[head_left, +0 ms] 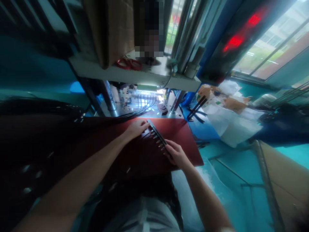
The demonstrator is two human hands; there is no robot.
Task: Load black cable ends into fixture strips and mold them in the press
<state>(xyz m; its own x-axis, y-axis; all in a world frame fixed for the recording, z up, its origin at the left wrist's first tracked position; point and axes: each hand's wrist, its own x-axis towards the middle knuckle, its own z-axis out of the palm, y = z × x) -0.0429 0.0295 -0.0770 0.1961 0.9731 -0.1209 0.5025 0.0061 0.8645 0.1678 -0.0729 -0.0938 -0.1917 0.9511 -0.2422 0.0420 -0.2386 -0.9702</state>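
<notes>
A dark narrow bar point(156, 135) lined with several small metal-tipped parts lies aslant on a red mat point(183, 132). My left hand point(135, 128) rests at the bar's far end, fingers curled onto it. My right hand point(175, 154) grips the near end, fingers closed over it. Thin dark wires run from the bar across the mat toward my left side.
Behind the mat stands a machine with steel columns point(109, 98) and a white shelf point(135, 75) bearing red-handled scissors point(129, 63). Black cables point(140, 108) trail from the machine. White bags point(229, 122) and black sticks point(196, 108) lie right. A dark wire bundle point(36, 145) fills the left.
</notes>
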